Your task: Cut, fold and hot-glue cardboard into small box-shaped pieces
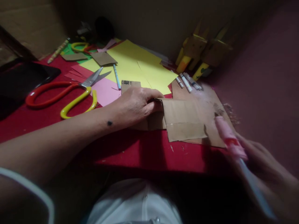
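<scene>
My left hand [140, 104] is closed on the upper left edge of a folded piece of brown cardboard [184, 118], pinching it between thumb and fingers. Another cardboard strip [130, 85] with black print lies under and behind that hand. At the right, my right hand [263, 165] is wrapped round a pink glue gun [230, 137], blurred by motion, with a pale bluish stick running out of its back end. The glue gun's dark nozzle points up and left, above a larger flat cardboard sheet [210, 102] and apart from the folded piece.
Large scissors [88, 84] with red and yellow handles lie open left of my left hand. Yellow paper [140, 65], pink paper [105, 91] and several markers [185, 82] lie behind. Cardboard figures [195, 46] stand at the back right. A dark tablet-like object [30, 81] sits at left.
</scene>
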`<state>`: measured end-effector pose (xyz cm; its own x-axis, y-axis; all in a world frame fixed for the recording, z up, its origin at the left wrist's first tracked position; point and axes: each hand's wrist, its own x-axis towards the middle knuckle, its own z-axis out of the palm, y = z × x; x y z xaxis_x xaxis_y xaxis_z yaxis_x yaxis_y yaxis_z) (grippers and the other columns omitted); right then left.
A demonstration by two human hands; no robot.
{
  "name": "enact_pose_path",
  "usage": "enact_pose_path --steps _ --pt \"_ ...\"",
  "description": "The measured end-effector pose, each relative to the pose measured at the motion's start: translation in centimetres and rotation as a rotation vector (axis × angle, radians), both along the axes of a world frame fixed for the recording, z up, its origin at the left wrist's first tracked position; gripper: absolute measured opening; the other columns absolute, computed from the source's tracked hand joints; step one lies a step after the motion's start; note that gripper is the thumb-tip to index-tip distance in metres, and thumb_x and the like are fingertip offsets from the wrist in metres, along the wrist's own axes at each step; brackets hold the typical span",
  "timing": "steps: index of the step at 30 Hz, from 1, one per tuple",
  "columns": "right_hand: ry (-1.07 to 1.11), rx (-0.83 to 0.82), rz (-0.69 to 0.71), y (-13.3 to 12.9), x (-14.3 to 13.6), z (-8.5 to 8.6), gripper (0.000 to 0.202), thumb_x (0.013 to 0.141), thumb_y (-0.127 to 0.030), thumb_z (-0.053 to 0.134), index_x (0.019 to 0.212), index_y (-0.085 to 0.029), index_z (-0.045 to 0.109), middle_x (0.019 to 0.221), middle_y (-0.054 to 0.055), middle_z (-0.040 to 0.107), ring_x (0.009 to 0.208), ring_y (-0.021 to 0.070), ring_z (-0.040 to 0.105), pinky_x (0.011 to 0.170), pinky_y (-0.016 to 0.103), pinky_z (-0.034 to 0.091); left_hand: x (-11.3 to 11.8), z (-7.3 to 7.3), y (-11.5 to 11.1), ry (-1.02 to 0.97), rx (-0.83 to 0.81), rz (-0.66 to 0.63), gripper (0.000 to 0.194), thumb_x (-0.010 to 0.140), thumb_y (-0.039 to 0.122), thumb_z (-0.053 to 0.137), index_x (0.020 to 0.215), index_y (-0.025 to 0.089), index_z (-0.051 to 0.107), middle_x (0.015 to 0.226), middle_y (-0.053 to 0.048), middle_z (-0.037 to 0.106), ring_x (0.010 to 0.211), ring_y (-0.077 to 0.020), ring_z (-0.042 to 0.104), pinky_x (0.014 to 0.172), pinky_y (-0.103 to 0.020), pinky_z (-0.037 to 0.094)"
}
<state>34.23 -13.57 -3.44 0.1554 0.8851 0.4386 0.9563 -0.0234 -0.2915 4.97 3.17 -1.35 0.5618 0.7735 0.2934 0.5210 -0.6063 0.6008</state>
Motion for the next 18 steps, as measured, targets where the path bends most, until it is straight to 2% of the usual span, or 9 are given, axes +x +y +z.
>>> enact_pose_path --steps 3,4,6,8,11,12,14,15,18 --pt "-0.203 0.109 -0.006 2.8 3.0 -1.1 0.046 0.085 -0.037 0.052 0.129 -0.027 0.061 0.101 0.011 0.064 0.088 0.0331 0.065 0.072 0.046 0.055 -0.2 -0.1 0.2 -0.055 0.001 -0.071 0.031 0.088 0.023 0.048 0.109 0.020 0.071 0.099 -0.003 0.075 0.086 -0.0157 0.065 0.075 -0.025 0.046" --pt "-0.224 0.102 -0.008 3.7 3.8 -1.4 0.046 0.085 -0.034 0.051 0.130 -0.027 0.060 0.097 0.012 0.062 0.089 0.0339 0.063 0.073 0.048 0.054 -0.2 -0.2 0.3 -0.059 -0.005 -0.083 0.032 0.088 0.022 0.048 0.111 0.019 0.070 0.102 -0.003 0.075 0.088 -0.0156 0.065 0.078 -0.025 0.047" --pt "-0.177 0.015 0.096 5.0 4.8 -1.2 0.045 0.085 -0.030 0.054 0.129 -0.029 0.061 0.092 0.014 0.060 0.091 0.0356 0.059 0.077 0.051 0.049 -0.3 -0.2 0.4 -0.046 -0.031 -0.099 0.034 0.089 0.020 0.046 0.115 0.020 0.068 0.109 -0.004 0.073 0.094 -0.0162 0.065 0.085 -0.027 0.048" --pt "-0.151 0.034 0.134 5.3 4.4 -0.1 0.039 0.083 -0.032 0.056 0.121 -0.034 0.065 0.100 0.013 0.061 0.099 0.0364 0.056 0.086 0.056 0.046 -0.3 -0.2 0.5 -0.039 -0.050 -0.116 0.035 0.089 0.021 0.045 0.117 0.022 0.066 0.113 -0.004 0.072 0.098 -0.0169 0.064 0.090 -0.029 0.048" --pt "0.098 0.074 0.132 5.0 1.1 2.7 0.035 0.085 -0.030 0.063 0.120 -0.030 0.066 0.117 0.012 0.060 0.115 0.0360 0.051 0.099 0.060 0.038 -0.4 -0.4 0.7 -0.041 -0.072 -0.142 0.035 0.090 0.022 0.045 0.118 0.024 0.065 0.114 -0.004 0.072 0.099 -0.0185 0.065 0.093 -0.032 0.049" --pt "0.231 0.097 0.203 5.1 -0.4 3.6 0.035 0.087 -0.031 0.061 0.122 -0.030 0.064 0.119 0.010 0.061 0.111 0.0327 0.055 0.097 0.058 0.042 -0.5 -0.4 0.8 -0.040 -0.074 -0.147 0.035 0.090 0.022 0.045 0.119 0.025 0.065 0.115 -0.004 0.071 0.100 -0.0191 0.065 0.093 -0.032 0.049" --pt "0.424 -0.048 0.442 6.0 -3.0 5.1 0.049 0.088 -0.035 0.062 0.136 -0.034 0.052 0.127 0.007 0.060 0.109 0.0281 0.060 0.093 0.051 0.049 -0.6 -0.5 0.9 -0.038 -0.095 -0.159 0.035 0.091 0.022 0.045 0.120 0.028 0.064 0.117 -0.003 0.070 0.103 -0.0202 0.065 0.095 -0.034 0.049" --pt "0.471 -0.078 0.555 6.8 -4.0 5.6 0.054 0.087 -0.037 0.064 0.139 -0.035 0.048 0.132 0.006 0.059 0.114 0.0274 0.058 0.095 0.049 0.050 -0.7 -0.6 0.9 -0.040 -0.115 -0.166 0.035 0.092 0.023 0.046 0.121 0.030 0.064 0.119 -0.002 0.070 0.104 -0.0207 0.064 0.095 -0.034 0.049" --pt "0.491 -0.174 0.802 9.6 -5.8 6.0 0.046 0.088 -0.037 0.064 0.134 -0.036 0.055 0.135 0.003 0.058 0.119 0.0243 0.056 0.101 0.046 0.048 -0.8 -0.6 0.8 -0.073 -0.193 -0.185 0.035 0.092 0.026 0.049 0.124 0.033 0.062 0.127 -0.002 0.066 0.111 -0.0232 0.063 0.096 -0.036 0.050"
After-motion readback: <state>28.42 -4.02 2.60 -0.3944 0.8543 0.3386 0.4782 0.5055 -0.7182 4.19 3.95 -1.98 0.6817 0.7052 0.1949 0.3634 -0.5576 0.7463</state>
